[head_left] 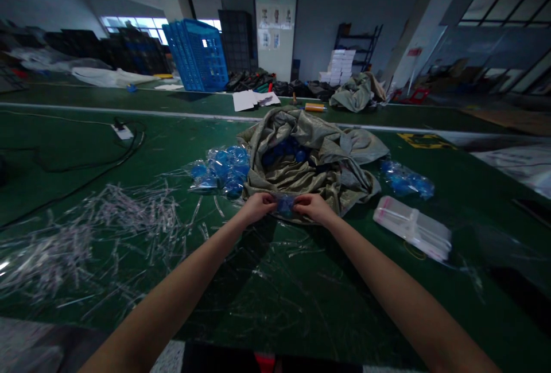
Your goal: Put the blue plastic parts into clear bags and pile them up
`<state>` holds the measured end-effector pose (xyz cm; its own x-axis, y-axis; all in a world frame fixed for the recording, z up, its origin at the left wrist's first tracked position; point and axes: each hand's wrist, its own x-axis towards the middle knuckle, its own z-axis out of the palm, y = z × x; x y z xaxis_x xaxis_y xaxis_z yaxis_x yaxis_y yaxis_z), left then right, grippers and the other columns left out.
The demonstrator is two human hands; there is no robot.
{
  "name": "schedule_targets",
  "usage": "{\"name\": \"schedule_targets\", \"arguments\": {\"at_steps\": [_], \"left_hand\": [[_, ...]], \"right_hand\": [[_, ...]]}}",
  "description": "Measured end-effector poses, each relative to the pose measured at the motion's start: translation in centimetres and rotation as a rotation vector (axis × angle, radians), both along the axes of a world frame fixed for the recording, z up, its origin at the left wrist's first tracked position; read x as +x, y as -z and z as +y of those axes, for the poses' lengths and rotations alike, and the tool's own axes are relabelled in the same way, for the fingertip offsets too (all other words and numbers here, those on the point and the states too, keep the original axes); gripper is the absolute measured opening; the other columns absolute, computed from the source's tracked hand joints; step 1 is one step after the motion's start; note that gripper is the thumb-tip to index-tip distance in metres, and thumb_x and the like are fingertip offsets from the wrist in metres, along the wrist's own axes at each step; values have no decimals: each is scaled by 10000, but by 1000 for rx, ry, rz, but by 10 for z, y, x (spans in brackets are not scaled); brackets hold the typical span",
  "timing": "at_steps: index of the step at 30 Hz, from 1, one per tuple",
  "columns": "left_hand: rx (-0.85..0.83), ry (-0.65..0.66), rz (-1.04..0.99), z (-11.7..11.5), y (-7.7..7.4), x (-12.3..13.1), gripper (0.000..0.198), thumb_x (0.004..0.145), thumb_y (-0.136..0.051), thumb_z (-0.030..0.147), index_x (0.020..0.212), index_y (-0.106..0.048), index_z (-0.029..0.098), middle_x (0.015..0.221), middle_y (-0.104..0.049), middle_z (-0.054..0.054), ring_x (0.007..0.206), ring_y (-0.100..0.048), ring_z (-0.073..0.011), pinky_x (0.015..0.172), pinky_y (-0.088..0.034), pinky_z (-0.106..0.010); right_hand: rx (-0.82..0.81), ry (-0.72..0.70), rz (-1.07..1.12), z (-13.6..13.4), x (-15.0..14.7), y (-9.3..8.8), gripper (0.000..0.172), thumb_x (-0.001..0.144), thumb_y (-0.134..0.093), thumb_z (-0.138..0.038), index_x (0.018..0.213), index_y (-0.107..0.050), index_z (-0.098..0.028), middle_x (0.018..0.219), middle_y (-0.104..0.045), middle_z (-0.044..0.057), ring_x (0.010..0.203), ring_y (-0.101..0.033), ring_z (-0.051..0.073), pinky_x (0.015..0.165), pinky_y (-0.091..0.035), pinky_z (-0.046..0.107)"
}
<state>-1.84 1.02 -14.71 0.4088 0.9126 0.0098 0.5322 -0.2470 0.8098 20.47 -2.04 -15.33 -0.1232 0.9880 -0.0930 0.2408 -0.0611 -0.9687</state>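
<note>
Between my two hands is a small clear plastic bag [284,205] with something blue inside. My left hand [260,206] pinches its left edge, and my right hand [310,206] pinches the right edge. Just behind the hands lies a crumpled olive-grey woven sack [301,126], its mouth open towards me, with round blue items [286,152] inside. Left of the sack is a pile of filled clear bags with blue contents [226,169]. More such bags [407,179] lie at its right. A stack of flat clear bags [412,226], bound with a band, rests beyond my right hand.
Thin clear plastic strips [124,212] are scattered across the green table [172,132] at left and in front. A white power strip [123,131] with black cables lies far left. Behind stand a blue crate [196,54], white papers [253,100] and another sack [357,93].
</note>
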Motion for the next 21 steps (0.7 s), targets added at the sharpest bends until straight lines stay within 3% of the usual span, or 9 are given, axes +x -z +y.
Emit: {"name": "schedule_targets", "arguments": {"at_steps": [5,8,12,17,21], "left_hand": [[-25,58,-173,-14,-22,-2,276,738,-615,406,770,-639,133,697,-592,-4,643,-503,-131,593,-367,-240],[-114,69,-307,-28,-39,-4,304,745,-626,431,817,-607,135,720,-588,-2,636,-499,-114,577,-370,-221],[-214,60,-433,-44,-55,-5,314,716,-669,431,835,-575,155,629,-527,40,513,-414,-69,490,-299,-197],[-282,11,-519,-55,-59,-4,360,666,-722,438,825,-542,170,556,-459,71,427,-314,-41,420,-192,-193],[-312,37,-567,-59,-54,-6,410,656,-732,477,839,-528,172,586,-474,64,418,-302,-32,408,-178,-190]], "right_hand": [[35,-31,32,-11,1,-13,244,608,-775,-312,772,-686,-156,703,-676,5,642,-609,139,640,-485,265],[44,-75,185,-24,0,-24,280,621,-790,-367,763,-657,-166,835,-685,15,763,-631,150,749,-501,289],[-11,-59,411,-38,-6,-35,327,589,-818,-367,728,-580,-193,761,-641,-32,702,-627,133,734,-526,296],[4,-13,468,-46,-16,-41,393,531,-840,-387,699,-530,-213,705,-623,-45,663,-623,138,704,-551,303],[6,-10,466,-50,-22,-46,387,554,-826,-407,717,-529,-220,733,-641,-40,685,-641,150,687,-569,311]]}}
